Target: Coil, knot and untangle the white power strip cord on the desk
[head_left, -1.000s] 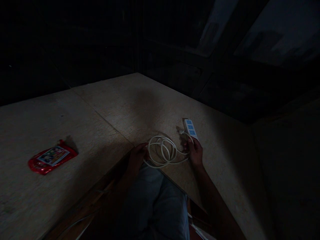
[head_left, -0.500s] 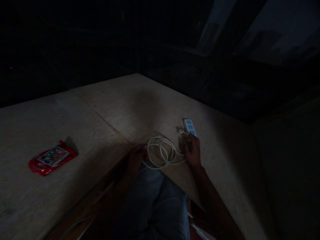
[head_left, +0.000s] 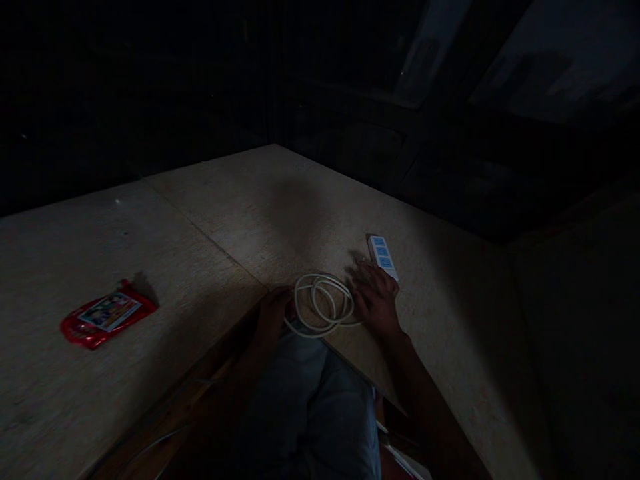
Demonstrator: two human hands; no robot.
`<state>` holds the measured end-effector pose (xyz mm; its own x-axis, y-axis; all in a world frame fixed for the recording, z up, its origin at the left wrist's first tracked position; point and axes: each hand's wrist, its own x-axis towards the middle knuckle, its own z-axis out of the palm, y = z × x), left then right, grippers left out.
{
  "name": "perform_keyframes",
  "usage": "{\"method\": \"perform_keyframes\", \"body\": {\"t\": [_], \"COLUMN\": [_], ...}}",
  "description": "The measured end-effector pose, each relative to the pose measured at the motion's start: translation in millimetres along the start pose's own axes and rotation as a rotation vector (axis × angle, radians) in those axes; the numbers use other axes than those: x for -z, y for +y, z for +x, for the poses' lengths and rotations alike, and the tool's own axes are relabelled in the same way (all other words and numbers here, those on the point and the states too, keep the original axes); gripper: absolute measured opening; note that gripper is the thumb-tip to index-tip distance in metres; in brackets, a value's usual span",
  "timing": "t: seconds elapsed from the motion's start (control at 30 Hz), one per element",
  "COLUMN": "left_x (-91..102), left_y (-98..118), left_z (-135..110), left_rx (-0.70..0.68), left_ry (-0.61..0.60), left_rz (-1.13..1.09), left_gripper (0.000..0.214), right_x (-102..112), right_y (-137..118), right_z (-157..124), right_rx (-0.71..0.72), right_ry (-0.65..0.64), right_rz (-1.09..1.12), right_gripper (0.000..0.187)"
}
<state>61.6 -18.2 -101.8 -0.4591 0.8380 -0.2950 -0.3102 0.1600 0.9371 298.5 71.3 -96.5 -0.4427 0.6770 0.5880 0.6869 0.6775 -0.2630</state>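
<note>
A white cord (head_left: 320, 303) lies coiled in loops on the wooden tabletop (head_left: 225, 220), joined to a white power strip (head_left: 383, 257) with blue sockets. My left hand (head_left: 273, 320) is closed on the near left part of the coil at the table's edge. My right hand (head_left: 375, 300) rests over the coil's right side, just short of the power strip, fingers spread flat across the cord. The scene is very dark.
A red packet (head_left: 107, 319) with a printed label lies far left on the table. Dark walls and window panes close in behind the table corner. My lap in grey cloth (head_left: 310, 400) sits below the table's edge.
My right hand has left the power strip and slid left onto the coil. The coil has drawn slightly tighter. My left hand stays put.
</note>
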Motion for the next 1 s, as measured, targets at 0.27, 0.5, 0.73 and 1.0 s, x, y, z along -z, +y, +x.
{"method": "perform_keyframes", "body": {"t": [0.27,0.5,0.73,1.0], "left_x": [-0.2,0.9,8.1,21.7], "left_y": [-1,3,9,14], "left_z": [1,0,4,16], "left_rx": [0.025,0.012,-0.029,-0.140], "left_ry": [0.015,0.021,0.068,0.171], "left_rz": [-0.034,-0.018,-0.038,-0.001], "left_gripper": [0.033,0.036,0.039,0.033], "right_x": [-2,-3,-3,6], "right_y": [9,17,34,29], "right_z": [-5,-7,-9,-1], "right_rx": [-0.001,-0.017,0.042,-0.003], "right_ry": [-0.087,-0.234,-0.346,-0.196], "right_rz": [0.008,0.104,0.253,0.212], "right_gripper": [0.025,0.031,0.022,0.024]}}
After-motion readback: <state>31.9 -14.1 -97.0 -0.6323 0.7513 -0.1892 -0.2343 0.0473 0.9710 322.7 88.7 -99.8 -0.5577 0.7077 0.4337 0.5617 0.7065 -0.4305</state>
